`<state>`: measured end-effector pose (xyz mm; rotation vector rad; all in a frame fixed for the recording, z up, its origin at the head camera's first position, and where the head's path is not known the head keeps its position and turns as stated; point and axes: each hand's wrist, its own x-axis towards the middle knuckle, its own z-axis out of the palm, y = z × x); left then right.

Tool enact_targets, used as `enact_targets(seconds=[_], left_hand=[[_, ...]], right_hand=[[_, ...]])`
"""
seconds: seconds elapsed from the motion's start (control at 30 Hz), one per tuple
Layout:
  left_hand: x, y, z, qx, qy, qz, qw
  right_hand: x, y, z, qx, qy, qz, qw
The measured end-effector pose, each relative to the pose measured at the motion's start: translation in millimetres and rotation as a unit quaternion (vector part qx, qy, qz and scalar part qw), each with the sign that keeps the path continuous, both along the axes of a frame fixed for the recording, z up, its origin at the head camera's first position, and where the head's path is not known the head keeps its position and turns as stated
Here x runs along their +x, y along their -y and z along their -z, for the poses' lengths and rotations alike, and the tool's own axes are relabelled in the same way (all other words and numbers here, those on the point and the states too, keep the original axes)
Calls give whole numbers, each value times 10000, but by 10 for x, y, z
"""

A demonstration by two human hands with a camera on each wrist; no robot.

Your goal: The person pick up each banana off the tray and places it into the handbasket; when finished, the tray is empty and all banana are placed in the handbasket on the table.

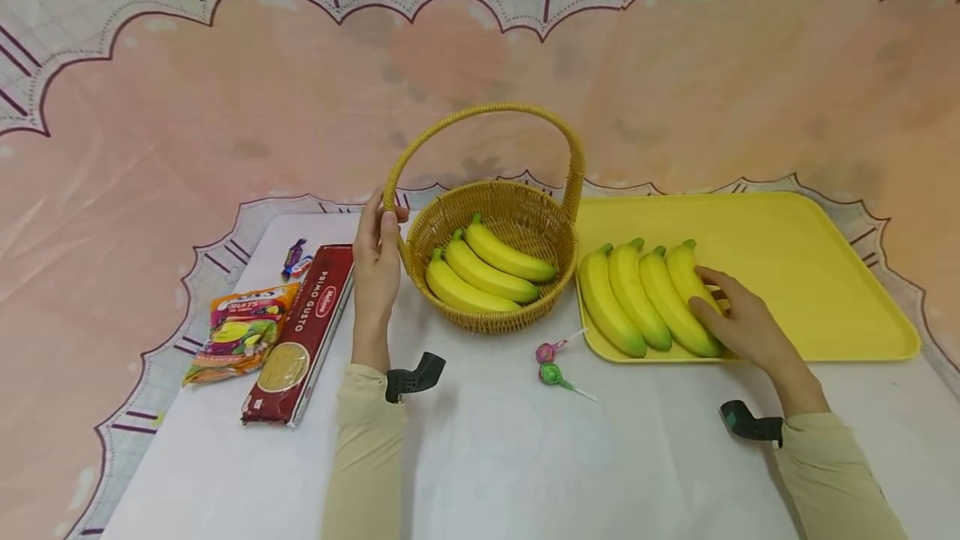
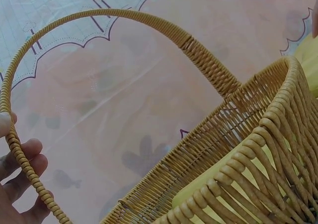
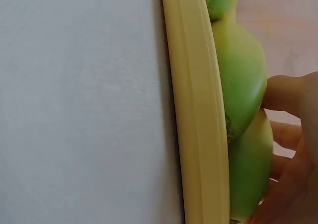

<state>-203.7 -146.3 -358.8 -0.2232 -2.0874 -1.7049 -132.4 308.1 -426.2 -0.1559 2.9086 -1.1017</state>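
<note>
A wicker basket point(image 1: 487, 325) with a tall arched handle point(image 1: 480, 110) stands at the middle back, three yellow bananas point(image 1: 487, 273) lying side by side in it. My left hand point(image 1: 377, 261) grips the handle low on its left side; the left wrist view shows the thumb and fingers point(image 2: 36, 159) around it. To the right, several bananas point(image 1: 611, 302) with green tips lie in a row on a yellow tray point(image 1: 795, 273). My right hand point(image 1: 746, 323) holds the rightmost banana point(image 1: 684, 269) of that row between thumb and fingers, the banana still on the tray.
Two lollipops, one pink point(image 1: 550, 351) and one green point(image 1: 551, 373), lie in front of the basket. At left are a red spaghetti pack point(image 1: 307, 332), an orange candy bag point(image 1: 243, 332) and small wrapped sweets point(image 1: 295, 259). A patterned cloth point(image 1: 300, 107) hangs behind the white table point(image 1: 525, 465).
</note>
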Motion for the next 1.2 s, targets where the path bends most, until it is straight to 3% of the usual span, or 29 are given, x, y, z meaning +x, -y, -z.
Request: enact_targets(seconds=[0.23,0.47,0.83,1.2], left_hand=[[18,-16,-40,61,63,55,9999],[180,-91,-252,-22,176,57,9998],[188,-89,-271,74,162,144,9997],[167,-78,-244,87,37,125,9999]], right_hand=[[29,46,-59,-75,-355,243,9990],[76,193,-179,-65,-667,115,9977],[89,594,-349,-32,-1079,-483,9930],[67,1018,-455,-117,-1095,-932,9895]])
